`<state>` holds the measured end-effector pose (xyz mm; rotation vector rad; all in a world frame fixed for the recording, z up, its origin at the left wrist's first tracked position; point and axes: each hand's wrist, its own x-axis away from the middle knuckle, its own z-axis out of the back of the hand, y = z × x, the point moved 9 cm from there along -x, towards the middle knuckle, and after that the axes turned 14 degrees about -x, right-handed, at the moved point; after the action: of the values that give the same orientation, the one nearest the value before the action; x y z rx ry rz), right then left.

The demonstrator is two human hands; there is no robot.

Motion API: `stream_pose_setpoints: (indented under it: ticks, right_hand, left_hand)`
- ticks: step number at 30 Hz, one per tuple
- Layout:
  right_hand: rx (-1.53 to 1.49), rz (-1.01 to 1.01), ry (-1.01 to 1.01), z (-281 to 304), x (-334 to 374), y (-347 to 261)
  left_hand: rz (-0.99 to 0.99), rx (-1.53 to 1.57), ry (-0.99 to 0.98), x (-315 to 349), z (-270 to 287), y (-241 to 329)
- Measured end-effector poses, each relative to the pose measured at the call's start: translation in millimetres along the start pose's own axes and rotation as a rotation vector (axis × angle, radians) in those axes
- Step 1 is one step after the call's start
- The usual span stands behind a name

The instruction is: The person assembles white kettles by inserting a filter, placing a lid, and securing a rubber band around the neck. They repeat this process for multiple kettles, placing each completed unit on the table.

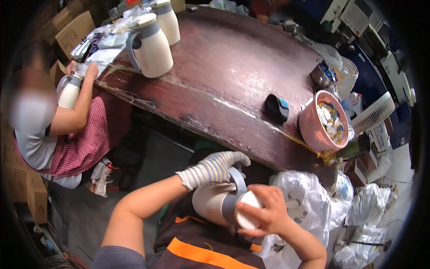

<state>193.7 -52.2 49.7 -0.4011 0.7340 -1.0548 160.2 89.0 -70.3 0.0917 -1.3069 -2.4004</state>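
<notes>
A cream vacuum jug (209, 202) with a grey collar and grey handle lies tilted over my lap, its top toward the right. My left hand (212, 170), in a striped knit glove, is closed on the jug beside its handle; part of its grip is hidden. With bare fingers wrapped round the white lid (247, 217), my right hand (268, 210) holds the jug's top end. Below the jug is a dark apron with an orange band (210, 256).
Two similar jugs stand on the dark red table (233, 58). A pink bucket (309, 127) of small round pieces and a black-and-blue object (277, 108) sit at its right. Plastic bags (309, 188) lie right of me. At left, a co-worker handles another jug (70, 92).
</notes>
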Motion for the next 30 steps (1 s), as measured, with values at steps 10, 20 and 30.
stream_pose_setpoints:
  ticks: [10, 20, 30]
  right_hand:
    - [-0.15, -0.38, 0.166, 9.3, 26.8, 57.4]
    - [-0.224, -0.425, -0.012, 3.7, 36.3, 59.2]
    - [-0.106, 0.118, 0.015, 0.0, 14.5, -0.2]
  left_hand:
    - [0.178, -0.149, -0.029, 18.8, -9.9, 5.3]
    - [0.05, 0.131, 0.103, 21.0, -17.5, 0.6]
    - [0.168, 0.014, -0.051, 5.8, -23.2, -15.3]
